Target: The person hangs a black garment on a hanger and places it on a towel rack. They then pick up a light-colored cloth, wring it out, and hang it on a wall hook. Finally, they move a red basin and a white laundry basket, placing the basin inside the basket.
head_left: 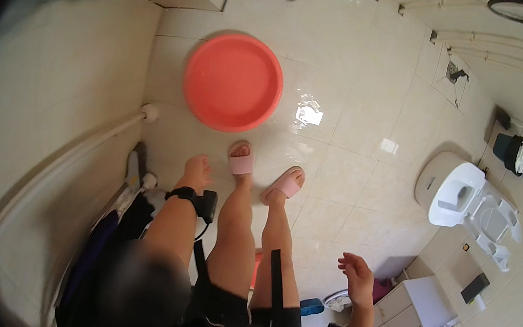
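My left hand (196,171) hangs over the tiled floor, left of my feet. Its fingers are loosely bent and apart, and nothing shows in them. To the right of my legs, my right hand (357,278) is held out, empty, with its fingers spread and slightly curled. Each wrist wears a black strap with a small box and a cable. A round coral-pink basin (234,82) sits on the floor ahead of my feet, touched by neither hand. No contents are visible in it.
Water glistens on the tiles right of the basin. A white toilet (453,191) with its lid raised stands at the right, near a small bin (512,153). A white cabinet (403,313) is at the lower right. A pipe (74,148) runs along the left wall. My feet wear pink slippers (285,187).
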Demonstrator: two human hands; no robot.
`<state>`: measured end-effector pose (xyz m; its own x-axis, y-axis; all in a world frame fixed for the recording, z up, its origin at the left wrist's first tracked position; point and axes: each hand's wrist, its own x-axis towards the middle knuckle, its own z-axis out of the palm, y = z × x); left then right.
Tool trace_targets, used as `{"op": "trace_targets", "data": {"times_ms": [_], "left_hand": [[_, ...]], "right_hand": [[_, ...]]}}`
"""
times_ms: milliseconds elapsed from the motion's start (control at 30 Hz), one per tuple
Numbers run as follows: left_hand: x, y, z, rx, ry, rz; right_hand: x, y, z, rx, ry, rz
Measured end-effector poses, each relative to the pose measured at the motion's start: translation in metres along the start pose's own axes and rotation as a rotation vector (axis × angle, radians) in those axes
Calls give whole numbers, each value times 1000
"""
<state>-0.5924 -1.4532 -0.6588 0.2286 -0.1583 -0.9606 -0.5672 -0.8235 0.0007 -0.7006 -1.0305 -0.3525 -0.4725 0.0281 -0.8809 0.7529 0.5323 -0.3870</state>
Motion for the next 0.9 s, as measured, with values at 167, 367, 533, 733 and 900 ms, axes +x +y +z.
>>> {"op": "trace_targets", "data": {"times_ms": [167, 367, 533, 733, 900], "left_hand": [[120, -11, 11, 87, -32, 62], [142, -3, 55, -16, -98, 149], [133, 23, 76, -495, -252, 87], [107, 29, 82, -445, -300, 91], [67, 55, 75, -313, -200, 45]], "right_hand": [[42, 44, -6, 89, 59, 125], [68, 76, -15, 141, 89, 178], [70, 82, -21, 69, 98, 180], [65, 77, -31, 44, 96, 169], [59, 68, -28, 60, 61, 95]]}}
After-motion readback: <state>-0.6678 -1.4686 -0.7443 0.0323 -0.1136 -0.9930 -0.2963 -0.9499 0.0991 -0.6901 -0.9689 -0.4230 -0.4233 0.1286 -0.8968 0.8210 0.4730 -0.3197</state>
